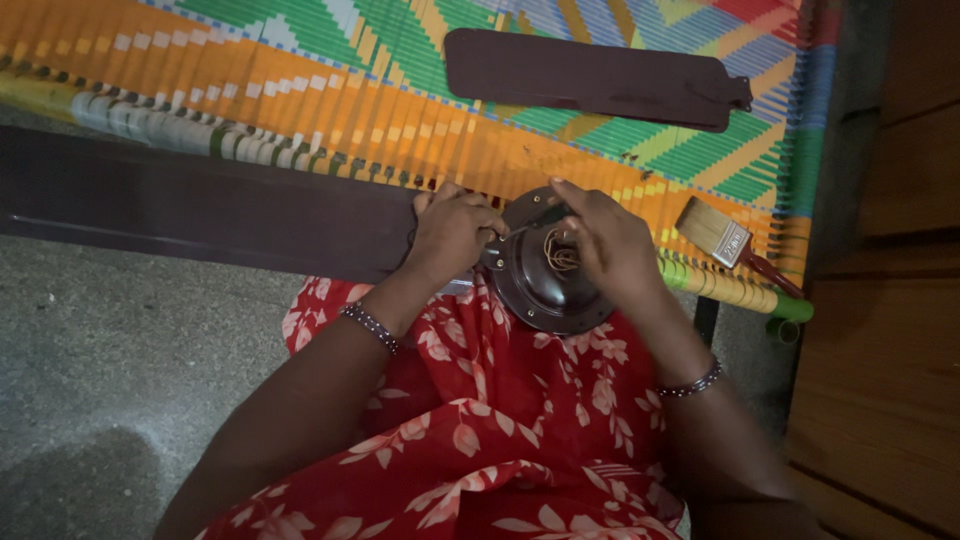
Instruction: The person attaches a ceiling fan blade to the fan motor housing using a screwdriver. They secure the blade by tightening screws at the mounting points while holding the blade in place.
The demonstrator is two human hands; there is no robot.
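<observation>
At the far left lies a grey speckled concrete floor point(110, 350), dim and partly in shadow. Above it runs a long dark brown metal fan blade point(200, 205), stretched flat from the left edge toward the middle and lying along the near edge of a woven cot with orange, green and blue plastic strapping point(300, 90).

The left hand point(452, 235) rests on the inner end of that long blade, just where it meets the motor; its fingers point(470, 205) are curled and pressed together, closed over the blade's end. What they pinch underneath cannot be made out. A beaded bracelet point(372, 326) circles the left wrist.

Just beside it sits a round dark brown ceiling fan motor housing point(545, 285), tilted toward the camera, with coiled copper-coloured wire point(561, 252) showing at its centre. It lies on the lap of the person's red dress with a pale leaf print point(500, 410), touching the cot's edge.

The right hand point(610, 240) covers the housing's upper right part, its fingers point(570, 195) bent and held close, gripping a slim dark tool point(535, 222) whose tip points at the hub. A thin bangle point(690, 383) sits on the right wrist.

Higher up on the cot lies a second, shorter dark brown fan blade point(590, 75), well apart from the hands. To the right, a flat paintbrush with pale bristles and a reddish handle point(735, 245) lies near the cot's corner. At the far right stands brown wooden panelling point(890, 350).
</observation>
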